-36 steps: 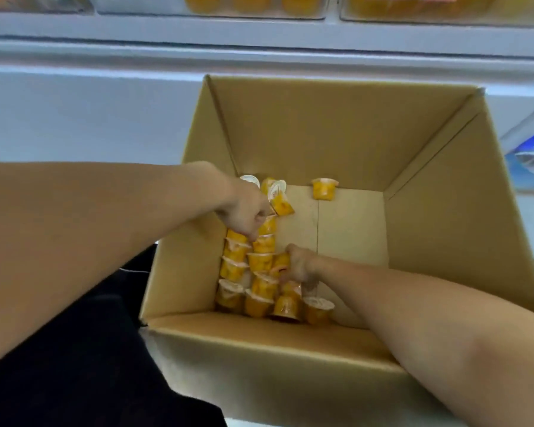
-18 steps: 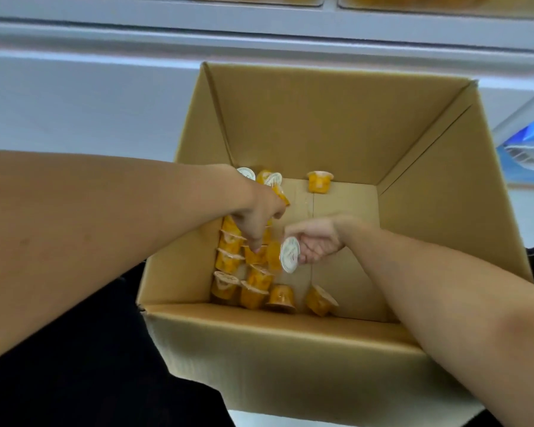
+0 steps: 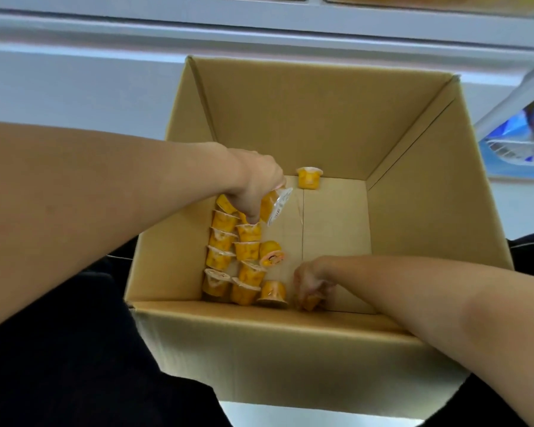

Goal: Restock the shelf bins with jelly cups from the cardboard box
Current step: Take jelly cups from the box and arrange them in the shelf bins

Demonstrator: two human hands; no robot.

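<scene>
An open cardboard box (image 3: 429, 186) stands in front of me, seen from above. Several orange jelly cups (image 3: 247, 251) with white lids lie in rows on its floor at the left. One cup (image 3: 309, 177) stands alone by the far wall. My left hand (image 3: 256, 186) is inside the box above the rows and grips a tilted jelly cup (image 3: 275, 203). My right hand (image 3: 310, 280) is down at the near edge of the floor, blurred, its fingers curled round a jelly cup (image 3: 311, 301).
A white shelf edge (image 3: 259, 29) runs across the top, with orange stock in bins just visible above it. A blue and white package (image 3: 524, 140) lies at the right. My dark trousers fill the lower left.
My right hand dropped from the middle of the box to the near floor and closed on another cup. My left hand lifted slightly, now holding a cup. The view tilted down.
</scene>
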